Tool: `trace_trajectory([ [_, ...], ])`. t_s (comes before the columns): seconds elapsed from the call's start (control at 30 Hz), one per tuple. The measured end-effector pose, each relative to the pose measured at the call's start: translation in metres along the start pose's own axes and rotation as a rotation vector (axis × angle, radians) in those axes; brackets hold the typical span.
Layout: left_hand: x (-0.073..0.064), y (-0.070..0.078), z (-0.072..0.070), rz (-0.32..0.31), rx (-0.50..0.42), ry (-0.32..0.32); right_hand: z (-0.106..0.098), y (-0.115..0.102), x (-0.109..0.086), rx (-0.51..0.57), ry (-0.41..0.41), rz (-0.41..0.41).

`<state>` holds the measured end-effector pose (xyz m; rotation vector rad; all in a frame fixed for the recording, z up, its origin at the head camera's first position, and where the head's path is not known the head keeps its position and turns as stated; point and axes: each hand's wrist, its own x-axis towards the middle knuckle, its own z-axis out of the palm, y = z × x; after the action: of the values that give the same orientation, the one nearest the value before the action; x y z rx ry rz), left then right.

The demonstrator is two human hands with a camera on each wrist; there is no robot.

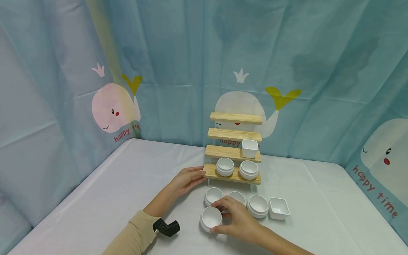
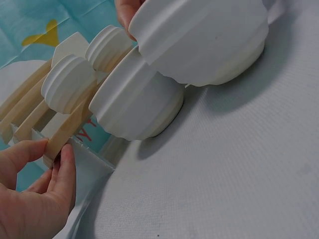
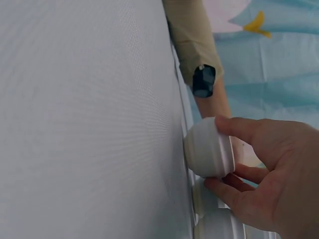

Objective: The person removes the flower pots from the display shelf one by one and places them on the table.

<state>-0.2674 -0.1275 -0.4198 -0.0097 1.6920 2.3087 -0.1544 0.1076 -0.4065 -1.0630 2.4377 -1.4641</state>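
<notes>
My right hand (image 1: 237, 219) grips a round white bowl (image 1: 211, 218) by its rim, thumb on the near side and fingers on the far side, in front of the other bowls. In the right wrist view that bowl (image 3: 207, 149) sits low, right at the white tabletop. My left hand (image 2: 42, 194) pinches the left end of the lowest board (image 2: 70, 124) of a four-tier wooden stand (image 1: 234, 152), thumb on one face and fingers on the other. Two round bowls (image 1: 225, 167) stand on that lowest board. A square white bowl (image 1: 250, 148) stands on the board above.
Before the stand runs a row of white bowls: a round bowl (image 1: 214, 196) at left, another bowl (image 1: 237, 198) partly behind my right hand, a round bowl (image 1: 258, 205), and a square bowl (image 1: 279, 208) at right. A blue curtain (image 1: 178, 71) with whale prints hangs behind the table.
</notes>
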Motion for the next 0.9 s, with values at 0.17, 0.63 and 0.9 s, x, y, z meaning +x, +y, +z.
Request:
trace_trajectory([
  [0.17,0.0,-0.0001,0.0002,-0.001,-0.005,0.001,0.0009,-0.0009,0.0001,0.0,-0.012,0.028],
  [0.63,-0.0004,0.0013,0.0004,-0.013,-0.003,0.007,0.0,-0.0051,0.0002,-0.051,-0.021,0.065],
  [0.9,-0.0017,0.0023,0.0019,-0.013,0.0,0.024,-0.0004,-0.0066,-0.0004,-0.062,-0.024,0.061],
])
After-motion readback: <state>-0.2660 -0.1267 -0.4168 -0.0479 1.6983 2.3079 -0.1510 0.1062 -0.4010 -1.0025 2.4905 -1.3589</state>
